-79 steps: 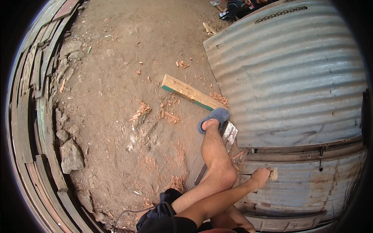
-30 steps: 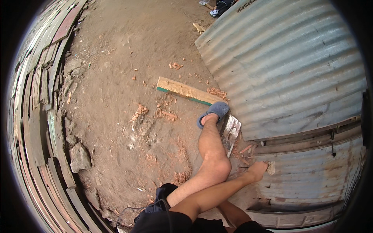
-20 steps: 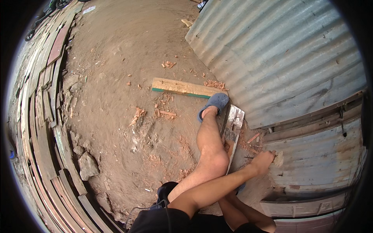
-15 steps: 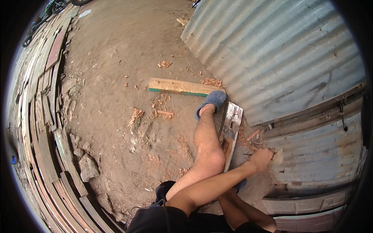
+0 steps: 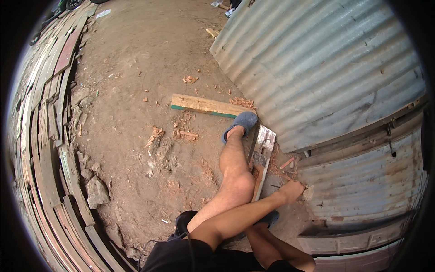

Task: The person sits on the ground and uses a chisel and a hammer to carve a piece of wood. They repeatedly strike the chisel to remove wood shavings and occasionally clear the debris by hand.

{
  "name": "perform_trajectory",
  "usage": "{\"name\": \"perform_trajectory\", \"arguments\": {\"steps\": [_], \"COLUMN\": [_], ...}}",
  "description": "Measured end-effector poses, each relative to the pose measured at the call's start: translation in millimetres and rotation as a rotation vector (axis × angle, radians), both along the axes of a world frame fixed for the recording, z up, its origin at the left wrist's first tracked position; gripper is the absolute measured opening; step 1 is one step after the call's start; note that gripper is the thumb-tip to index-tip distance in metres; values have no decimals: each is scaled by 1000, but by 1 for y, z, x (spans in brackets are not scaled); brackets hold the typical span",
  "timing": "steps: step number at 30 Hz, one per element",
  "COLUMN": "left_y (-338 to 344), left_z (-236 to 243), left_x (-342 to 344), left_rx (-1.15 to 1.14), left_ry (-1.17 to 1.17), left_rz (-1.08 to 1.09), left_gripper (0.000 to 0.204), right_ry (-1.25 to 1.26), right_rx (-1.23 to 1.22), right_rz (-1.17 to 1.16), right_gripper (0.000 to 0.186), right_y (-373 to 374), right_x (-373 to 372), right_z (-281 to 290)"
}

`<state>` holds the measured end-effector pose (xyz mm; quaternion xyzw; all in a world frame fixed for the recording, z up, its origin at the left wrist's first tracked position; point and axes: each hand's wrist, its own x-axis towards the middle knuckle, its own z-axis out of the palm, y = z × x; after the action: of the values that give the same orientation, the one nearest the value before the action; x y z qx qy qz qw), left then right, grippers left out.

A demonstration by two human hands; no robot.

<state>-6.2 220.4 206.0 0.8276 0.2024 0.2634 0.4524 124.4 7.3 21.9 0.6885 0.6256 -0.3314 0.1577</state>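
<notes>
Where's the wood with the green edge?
The green-edged plank lies on the dirt, above the middle of the head view, its right end beside the blue-grey clog and some wood chips.

A slim tool [image 5: 308, 193] with a rough, pale tan butt and thin dark shaft sits in the left hand [image 5: 293, 191], shaft pointing leftward. A white-and-dark wooden plank [image 5: 261, 158] with exposed reddish wood extends alongside the shin [image 5: 232, 156], partly hidden.

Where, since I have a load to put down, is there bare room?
The widest bare patch is the dirt beyond the green-edged beam, between the stacked boards and the corrugated metal. It's crowded beside the left hand: wood scraps, the white-patched plank and metal close in.
</notes>
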Motion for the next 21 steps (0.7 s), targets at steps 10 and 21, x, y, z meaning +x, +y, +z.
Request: {"name": "perform_trajectory", "arguments": {"steps": [10,21], "left_y": [2,2], "left_z": [2,5], "left_x": [-5,5], "left_rx": [139,113], "left_ry": [-114,-132], "left_rz": [-28,-49], "left_gripper": [35,36], "right_ry": [6,33], "right_rx": [-18,-24], "right_rz": [26,51], "right_gripper": [79,80], "right_y": [0,0], "right_x": [-2,3], "right_z": [4,5]}}
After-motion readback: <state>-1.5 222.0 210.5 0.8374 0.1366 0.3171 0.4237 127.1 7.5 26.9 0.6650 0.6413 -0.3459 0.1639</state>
